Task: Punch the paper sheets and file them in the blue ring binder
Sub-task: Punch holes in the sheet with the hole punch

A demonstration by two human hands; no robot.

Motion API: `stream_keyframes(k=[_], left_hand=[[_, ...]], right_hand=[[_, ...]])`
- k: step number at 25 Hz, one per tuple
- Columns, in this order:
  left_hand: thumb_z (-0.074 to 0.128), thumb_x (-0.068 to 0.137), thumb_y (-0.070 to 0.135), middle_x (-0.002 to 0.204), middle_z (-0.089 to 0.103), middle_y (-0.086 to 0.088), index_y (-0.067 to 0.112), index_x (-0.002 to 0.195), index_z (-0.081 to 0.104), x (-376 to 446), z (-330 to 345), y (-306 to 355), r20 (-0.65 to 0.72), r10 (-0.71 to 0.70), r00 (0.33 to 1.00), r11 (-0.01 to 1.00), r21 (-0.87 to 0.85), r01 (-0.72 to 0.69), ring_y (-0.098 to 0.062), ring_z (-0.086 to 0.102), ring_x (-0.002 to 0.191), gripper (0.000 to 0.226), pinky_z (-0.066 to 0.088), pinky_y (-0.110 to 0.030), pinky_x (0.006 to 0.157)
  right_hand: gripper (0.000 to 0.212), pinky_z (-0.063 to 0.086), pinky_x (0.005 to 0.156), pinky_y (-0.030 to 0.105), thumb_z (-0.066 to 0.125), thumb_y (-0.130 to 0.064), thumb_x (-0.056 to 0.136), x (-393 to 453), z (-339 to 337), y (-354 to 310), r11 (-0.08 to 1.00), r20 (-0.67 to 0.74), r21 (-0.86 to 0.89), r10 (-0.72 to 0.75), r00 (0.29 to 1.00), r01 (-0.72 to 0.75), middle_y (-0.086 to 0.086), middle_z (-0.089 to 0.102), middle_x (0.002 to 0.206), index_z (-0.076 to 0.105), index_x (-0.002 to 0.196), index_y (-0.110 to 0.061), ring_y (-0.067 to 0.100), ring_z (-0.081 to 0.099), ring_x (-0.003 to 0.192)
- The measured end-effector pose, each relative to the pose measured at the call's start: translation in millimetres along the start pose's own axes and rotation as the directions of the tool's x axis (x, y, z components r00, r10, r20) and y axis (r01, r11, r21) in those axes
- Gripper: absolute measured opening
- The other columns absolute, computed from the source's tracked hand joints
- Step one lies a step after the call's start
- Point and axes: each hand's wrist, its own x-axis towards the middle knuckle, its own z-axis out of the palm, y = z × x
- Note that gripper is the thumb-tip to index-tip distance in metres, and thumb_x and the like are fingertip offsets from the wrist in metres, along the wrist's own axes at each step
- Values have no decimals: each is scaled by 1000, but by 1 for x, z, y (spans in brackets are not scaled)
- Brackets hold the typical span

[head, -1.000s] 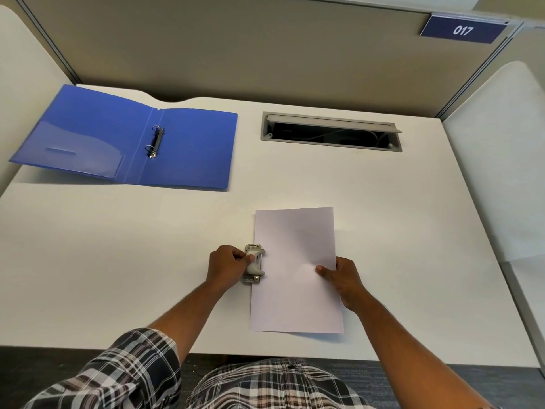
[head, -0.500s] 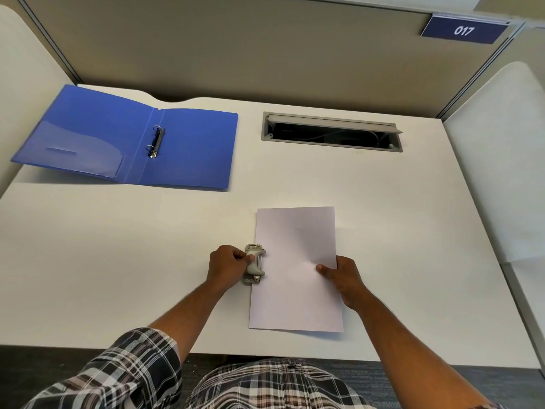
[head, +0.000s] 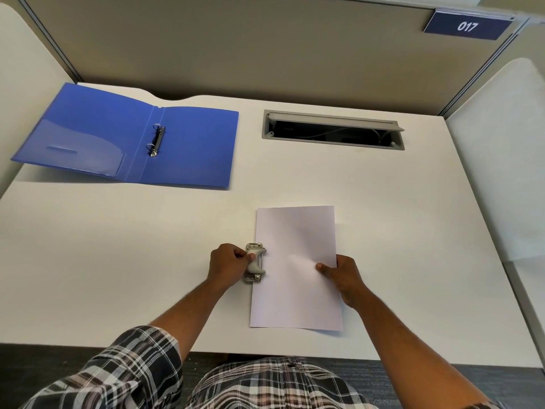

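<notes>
A white paper sheet [head: 295, 249] lies on the white desk [head: 118, 261] in front of me. Its left edge sits inside a small grey hole punch [head: 255, 262]. My left hand [head: 226, 264] grips the punch's lever, fingers curled, thumb on the handle. My right hand [head: 342, 276] pinches the sheet's right edge, thumb on top of the paper. The blue ring binder [head: 188, 149] lies open at the far left, its two metal rings [head: 156, 140] on the spine, a clear pocket inside its left cover.
A grey cable slot [head: 331, 129] with its lid up is set into the desk at the back centre. Beige partition walls [head: 265, 48] close the desk at the back and both sides. A "017" sign [head: 467, 26] hangs top right.
Both hands, the punch and the sheet keep almost the same places. The sheet's near edge has shifted very slightly away from me.
</notes>
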Motion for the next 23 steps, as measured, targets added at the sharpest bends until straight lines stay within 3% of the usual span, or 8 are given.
stream_keyframes(k=[10,16,23], left_hand=[[85,73,26,73,75,-4,12,72,76,8,-3,0,22,-92,995,994,-63,93,-23,73,76,17,61,-35,74],[94,61,15,69,75,-12,7,65,77,16,-9,-1,64,-241,968,946,-207,249,-19,71,57,20,60,-27,52],[97,55,19,56,72,-8,9,56,75,21,-7,-3,21,-235,972,959,-154,236,-24,72,51,24,63,-35,65]], right_hand=[[14,62,71,38,80,-9,85,4,0,1,1000,0,2,16,1000,-16,10,81,92,77,98,-6,26,75,76],[10,61,62,31,81,-9,84,6,0,1,999,6,18,30,1000,-31,6,81,86,78,94,-9,19,76,70],[10,60,61,30,81,-11,84,8,-1,3,999,5,11,34,999,-34,6,81,87,78,94,-10,20,76,71]])
